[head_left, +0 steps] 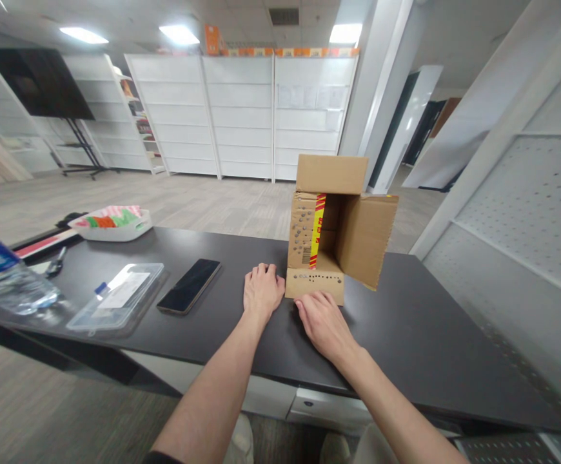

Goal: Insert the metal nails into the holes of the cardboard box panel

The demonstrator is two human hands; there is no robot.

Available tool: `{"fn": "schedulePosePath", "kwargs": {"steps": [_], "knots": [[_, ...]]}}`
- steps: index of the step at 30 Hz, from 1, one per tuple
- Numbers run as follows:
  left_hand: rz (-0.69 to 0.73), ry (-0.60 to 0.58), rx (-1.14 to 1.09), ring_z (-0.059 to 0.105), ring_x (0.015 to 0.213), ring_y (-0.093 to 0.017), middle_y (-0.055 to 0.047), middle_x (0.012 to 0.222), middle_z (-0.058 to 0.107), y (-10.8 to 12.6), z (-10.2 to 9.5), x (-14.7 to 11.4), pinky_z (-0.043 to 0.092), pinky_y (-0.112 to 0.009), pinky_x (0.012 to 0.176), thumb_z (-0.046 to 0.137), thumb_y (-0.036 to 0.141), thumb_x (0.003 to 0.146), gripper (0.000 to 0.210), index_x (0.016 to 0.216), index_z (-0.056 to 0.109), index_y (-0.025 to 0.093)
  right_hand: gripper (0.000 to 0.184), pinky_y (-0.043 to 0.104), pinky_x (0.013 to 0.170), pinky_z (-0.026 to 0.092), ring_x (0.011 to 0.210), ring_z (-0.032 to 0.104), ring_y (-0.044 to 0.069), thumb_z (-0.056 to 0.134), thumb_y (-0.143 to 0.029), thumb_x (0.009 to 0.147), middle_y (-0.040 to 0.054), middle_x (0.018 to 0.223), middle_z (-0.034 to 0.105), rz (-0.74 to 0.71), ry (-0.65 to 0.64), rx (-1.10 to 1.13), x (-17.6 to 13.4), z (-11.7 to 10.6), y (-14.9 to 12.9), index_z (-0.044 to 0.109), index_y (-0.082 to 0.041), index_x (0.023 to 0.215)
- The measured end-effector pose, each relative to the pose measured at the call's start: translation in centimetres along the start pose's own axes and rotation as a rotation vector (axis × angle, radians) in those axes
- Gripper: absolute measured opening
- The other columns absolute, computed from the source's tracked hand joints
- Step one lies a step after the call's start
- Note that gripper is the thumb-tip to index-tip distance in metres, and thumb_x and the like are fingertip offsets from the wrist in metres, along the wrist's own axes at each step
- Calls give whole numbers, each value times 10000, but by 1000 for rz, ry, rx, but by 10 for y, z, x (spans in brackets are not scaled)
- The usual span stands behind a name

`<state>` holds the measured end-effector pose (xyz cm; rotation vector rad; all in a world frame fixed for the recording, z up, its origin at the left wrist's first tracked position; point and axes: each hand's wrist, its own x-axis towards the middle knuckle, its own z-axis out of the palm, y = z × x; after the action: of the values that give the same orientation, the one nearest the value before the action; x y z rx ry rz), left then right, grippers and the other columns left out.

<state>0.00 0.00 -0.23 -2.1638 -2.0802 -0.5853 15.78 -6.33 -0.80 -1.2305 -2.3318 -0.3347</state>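
Note:
An open cardboard box (304,225) stands on the dark table, its opening facing me. One flap points up, one swings out to the right, and the bottom flap (314,278) extends toward me with a row of small dark holes. Round grey marks and a yellow-red tape strip (317,232) show on the left panel. My left hand (262,290) lies on the tabletop just left of the box, fingers loosely bent and thumb by the flap's corner. With bent fingers, my right hand (323,321) holds the near edge of the bottom flap; its fingertips are partly hidden.
Left of my hands lie a black phone (189,287) and a clear plastic case (116,298) with a white paper. A water bottle (7,274) and a white tray (112,233) with colourful contents are farther left. A perforated panel (527,212) borders the table's right side.

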Motion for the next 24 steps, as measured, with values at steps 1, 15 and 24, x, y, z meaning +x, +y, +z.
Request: {"fn": "schedulePosePath", "kwargs": {"steps": [1,15,24], "knots": [[2,3,2,562,1111,-267,-105,1166,633,0,0,0,406,-402,956,439,266,927,303,1139,642,194,319,344,807,364,807,568,225,333,-223,1058,52,785,669,2,-2,2,0,0,0,577,-196,853],[-8,-8,2,551,1117,-257,-106,1179,627,0,-1,-1,400,-395,968,432,271,933,299,1142,635,207,370,332,797,505,859,675,205,285,-359,1064,68,906,708,315,163,591,7,4,21,607,-213,954],[-18,-25,-3,550,1132,-253,-106,1186,624,1,-2,0,401,-395,976,436,271,935,294,1143,635,213,428,358,764,525,814,676,218,299,-468,1048,90,894,727,512,390,644,20,15,39,622,-205,949]]}}
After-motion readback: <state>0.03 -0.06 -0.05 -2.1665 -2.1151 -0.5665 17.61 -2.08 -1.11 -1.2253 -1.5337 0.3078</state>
